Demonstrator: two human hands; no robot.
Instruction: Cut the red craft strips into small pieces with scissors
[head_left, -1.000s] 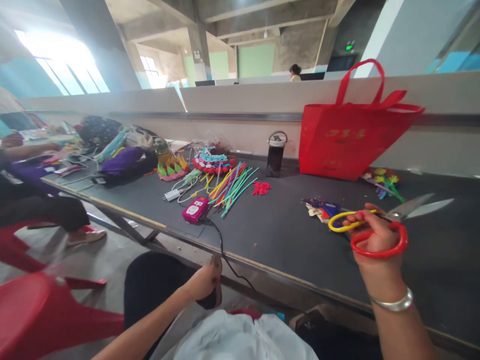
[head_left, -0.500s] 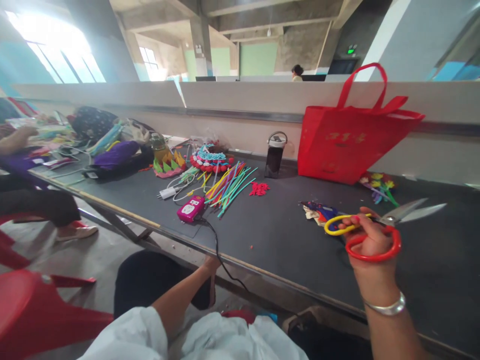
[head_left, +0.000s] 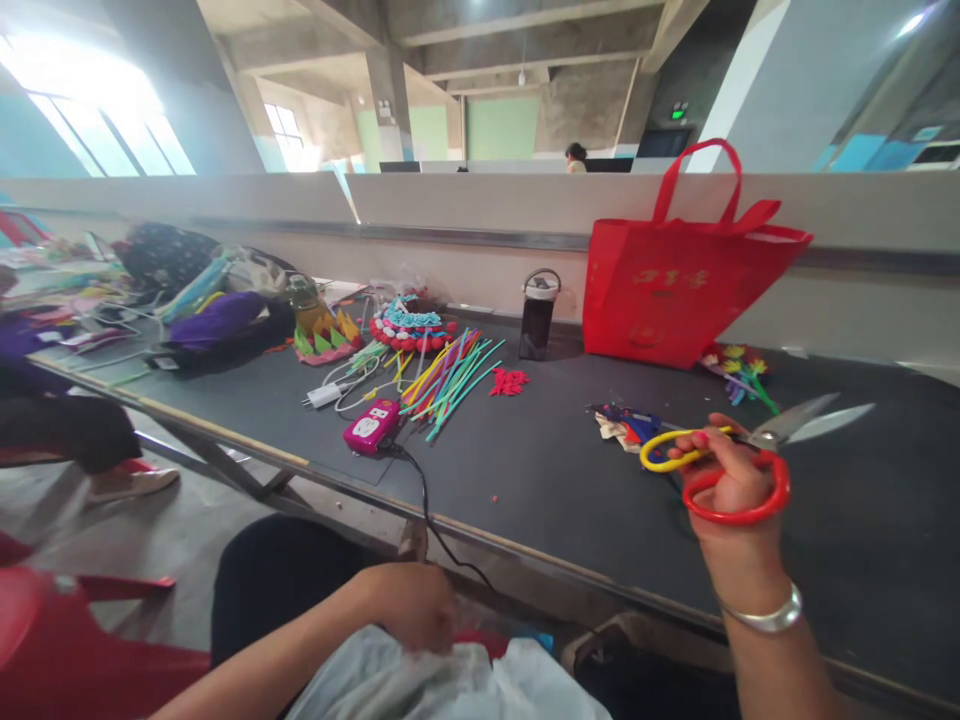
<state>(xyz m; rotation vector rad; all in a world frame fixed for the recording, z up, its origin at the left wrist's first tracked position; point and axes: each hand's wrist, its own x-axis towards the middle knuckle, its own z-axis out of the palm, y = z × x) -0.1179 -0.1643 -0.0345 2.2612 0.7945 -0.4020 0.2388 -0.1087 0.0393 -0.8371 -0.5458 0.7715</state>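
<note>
My right hand [head_left: 731,480] holds scissors [head_left: 750,455] with one yellow and one red loop, blades apart and pointing right above the dark table [head_left: 555,470]. My left hand [head_left: 412,605] rests below the table edge on a white cloth [head_left: 450,685] in my lap, fingers curled on it. A small pile of coloured scraps [head_left: 626,425] lies on the table just left of the scissors.
A red tote bag [head_left: 679,285] and a dark bottle [head_left: 536,315] stand at the back wall. Coloured sticks [head_left: 446,370], a pink power strip [head_left: 367,428] with a black cable, and craft pieces lie at left. Another person sits at far left beside red chairs [head_left: 60,650].
My left hand has come from the table's underside down onto the white cloth in my lap. The right hand with the scissors has stayed nearly still.
</note>
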